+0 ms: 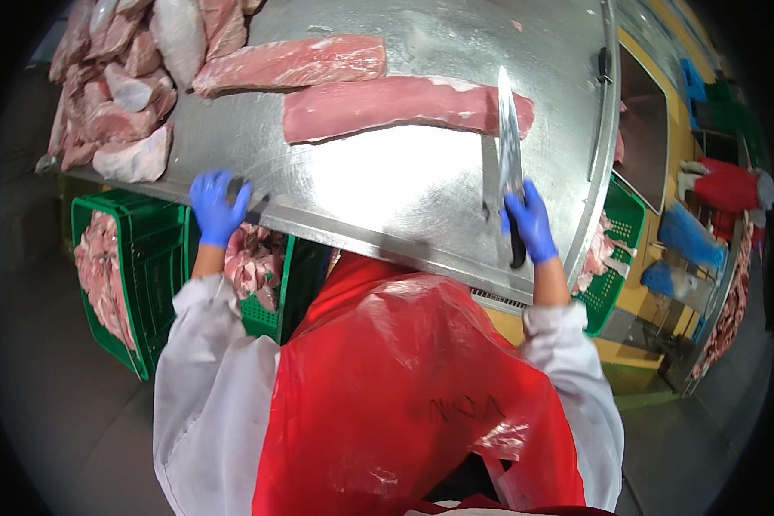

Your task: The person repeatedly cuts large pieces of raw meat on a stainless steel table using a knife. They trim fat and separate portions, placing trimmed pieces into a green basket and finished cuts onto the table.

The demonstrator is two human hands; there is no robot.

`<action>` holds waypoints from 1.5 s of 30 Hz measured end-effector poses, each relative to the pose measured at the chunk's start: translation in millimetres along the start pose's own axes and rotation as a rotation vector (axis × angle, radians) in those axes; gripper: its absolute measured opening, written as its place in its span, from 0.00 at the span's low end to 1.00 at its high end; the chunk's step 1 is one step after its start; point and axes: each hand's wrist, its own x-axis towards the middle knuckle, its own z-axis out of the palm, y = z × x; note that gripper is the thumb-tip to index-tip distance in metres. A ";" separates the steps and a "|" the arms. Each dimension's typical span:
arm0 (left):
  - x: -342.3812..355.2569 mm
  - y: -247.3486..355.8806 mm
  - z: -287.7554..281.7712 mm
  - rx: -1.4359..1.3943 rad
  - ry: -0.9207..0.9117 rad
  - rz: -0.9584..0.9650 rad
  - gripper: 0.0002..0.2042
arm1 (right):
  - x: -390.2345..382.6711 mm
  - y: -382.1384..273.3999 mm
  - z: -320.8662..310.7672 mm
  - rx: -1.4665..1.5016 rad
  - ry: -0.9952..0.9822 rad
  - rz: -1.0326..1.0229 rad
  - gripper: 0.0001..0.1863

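Close to us is our red plastic apron (404,387) and our white sleeves (206,378). Both our hands wear blue gloves.

Our left hand (218,206) rests on the near edge of the shiny metal table (387,185). The fingers are curled over the rim, and we see nothing in them but the table edge.

Our right hand (531,225) is closed around the dark handle of a big knife (509,142). The blade points away from us, and its far end lies over the right end of a long pink piece of meat (396,105). We cannot tell if the blade touches the meat.

We think the knife is stiff and sharp, so the handle is the only safe place to hold it. Wet gloves may make it slippery, so the grip should be tight.

The long meat lies flat in the middle of the table, well away from our left hand. We think it is soft, floppy, wet and rather heavy. It would sag if lifted by one end, so it is best to press it flat or hold it near the middle.

Just behind it lies a second long piece (292,62). Far on the left is a pile of meat chunks (116,95). Under the table stand green crates (146,258) with more meat.
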 end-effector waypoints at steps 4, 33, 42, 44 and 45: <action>143.4 72.0 76.9 -0.393 -0.055 0.247 0.31 | 125.6 -59.8 14.0 0.207 0.005 -0.139 0.13; 129.5 72.9 39.0 -0.789 -0.208 -0.046 0.18 | -14.7 -102.7 99.2 -0.074 0.043 0.281 0.42; 192.5 106.3 84.9 -1.131 -0.148 -0.165 0.12 | -116.9 -117.9 109.9 -0.043 -0.176 0.411 0.43; 200.6 131.4 94.8 -1.153 -0.130 -0.227 0.07 | -164.3 -111.4 90.6 0.058 -0.259 0.481 0.43; 199.9 157.8 89.3 -1.240 -0.157 -0.285 0.06 | -177.1 -108.1 78.6 0.086 -0.250 0.450 0.42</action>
